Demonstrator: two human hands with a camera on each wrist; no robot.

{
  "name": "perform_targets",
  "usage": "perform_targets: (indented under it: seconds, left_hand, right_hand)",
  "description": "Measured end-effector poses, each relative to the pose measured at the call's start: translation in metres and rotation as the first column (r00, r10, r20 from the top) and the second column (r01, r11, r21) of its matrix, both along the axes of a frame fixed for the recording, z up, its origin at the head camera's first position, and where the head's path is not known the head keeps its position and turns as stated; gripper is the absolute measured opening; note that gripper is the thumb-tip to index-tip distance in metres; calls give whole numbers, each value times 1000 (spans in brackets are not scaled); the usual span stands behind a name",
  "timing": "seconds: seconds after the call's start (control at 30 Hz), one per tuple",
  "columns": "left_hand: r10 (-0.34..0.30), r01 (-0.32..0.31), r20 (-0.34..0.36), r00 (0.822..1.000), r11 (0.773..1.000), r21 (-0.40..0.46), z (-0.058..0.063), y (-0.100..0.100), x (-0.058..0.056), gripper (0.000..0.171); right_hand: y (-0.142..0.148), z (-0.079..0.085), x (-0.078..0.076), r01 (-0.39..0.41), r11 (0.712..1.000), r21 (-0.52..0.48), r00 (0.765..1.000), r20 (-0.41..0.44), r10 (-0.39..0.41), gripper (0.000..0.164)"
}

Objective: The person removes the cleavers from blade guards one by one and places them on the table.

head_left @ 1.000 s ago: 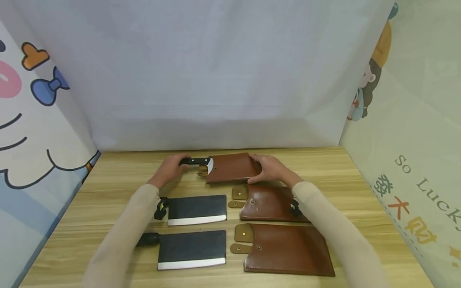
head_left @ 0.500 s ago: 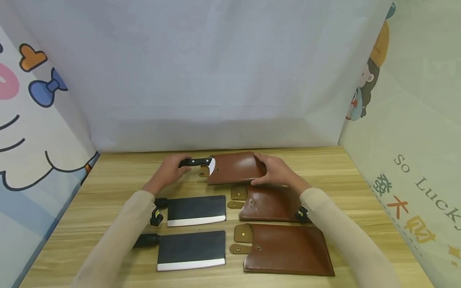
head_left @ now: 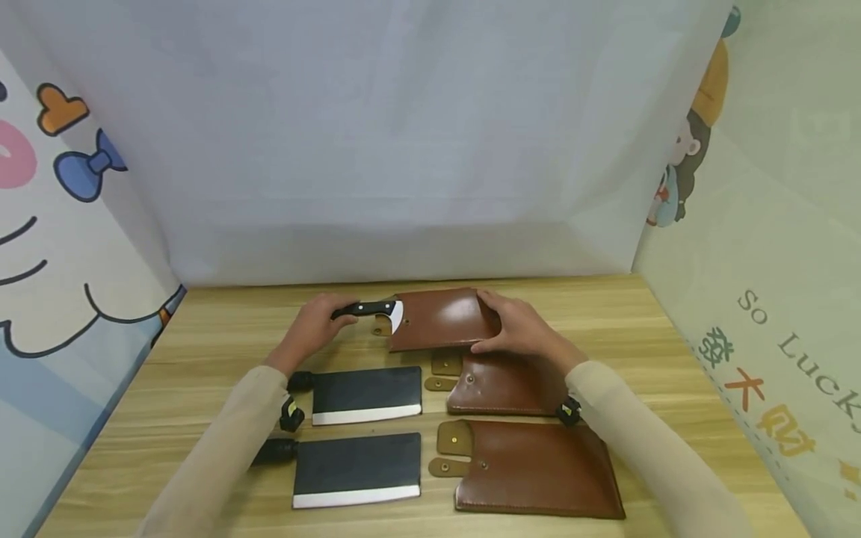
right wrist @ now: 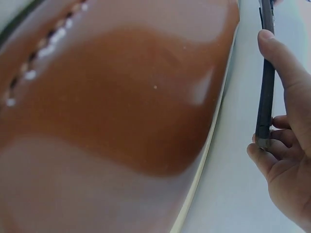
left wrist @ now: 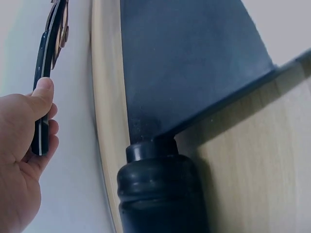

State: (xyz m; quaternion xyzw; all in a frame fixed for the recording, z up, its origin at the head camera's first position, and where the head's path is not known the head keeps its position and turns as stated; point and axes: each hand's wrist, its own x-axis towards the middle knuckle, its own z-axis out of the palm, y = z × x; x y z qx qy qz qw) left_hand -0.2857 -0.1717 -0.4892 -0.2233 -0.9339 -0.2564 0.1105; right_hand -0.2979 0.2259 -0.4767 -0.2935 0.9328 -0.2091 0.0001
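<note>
At the back of the table, a knife (head_left: 366,308) with a black riveted handle sits with most of its blade inside a brown leather sheath (head_left: 440,317). A strip of bright blade shows at the sheath's mouth. My left hand (head_left: 311,330) grips the handle, thumb along its side in the left wrist view. The sheath's right end is between the thumb and fingers of my right hand (head_left: 521,326). In the right wrist view, that sheath (right wrist: 266,92) shows edge-on against white cloth. Its lower edge overlaps a second brown sheath (head_left: 504,385) in the head view.
Two dark cleavers, an upper one (head_left: 366,390) and a lower one (head_left: 356,463), lie nearer the front with handles leftward. Right of the lower one lies a larger brown sheath (head_left: 538,467) with its tan straps out. A white cloth (head_left: 403,149) hangs behind the wooden table (head_left: 168,388).
The sheathed knife and my right hand have shifted slightly to the right and a little nearer. Both hands keep their hold. The cleavers and other sheaths stay put.
</note>
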Motion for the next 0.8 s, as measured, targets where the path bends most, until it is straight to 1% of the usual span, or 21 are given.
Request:
perform_targets:
  seconds: [0.1, 0.27, 0.47, 0.53, 0.67, 0.8]
  left_hand:
    - [3, -3, -35, 999, 1000, -9, -1, 1, 2, 39]
    - [6, -7, -64, 998, 1000, -13, -3, 2, 7, 38]
    - [-3, -1, -124, 992, 1000, -30, -5, 6, 9, 31]
    - [9, -13, -121, 993, 999, -29, -5, 6, 10, 30]
    - [41, -44, -97, 994, 999, -29, -6, 4, 10, 34]
    - [54, -57, -76, 996, 998, -37, -4, 2, 11, 36]
  right_hand:
    - [1, -1, 2, 7, 1000, -5, 1000, 11, -7, 112]
    - [1, -2, 4, 7, 1000, -15, 1000, 18, -7, 112]
    - [3, -3, 5, 3, 1000, -18, 1000, 12, -3, 112]
    - [3, -3, 5, 7, 1000, -16, 1000, 16, -6, 111]
    - [6, -3, 5, 9, 1000, -17, 1000, 13, -9, 111]
    - [8, -2, 5, 7, 1000, -16, 1000, 11, -7, 111]
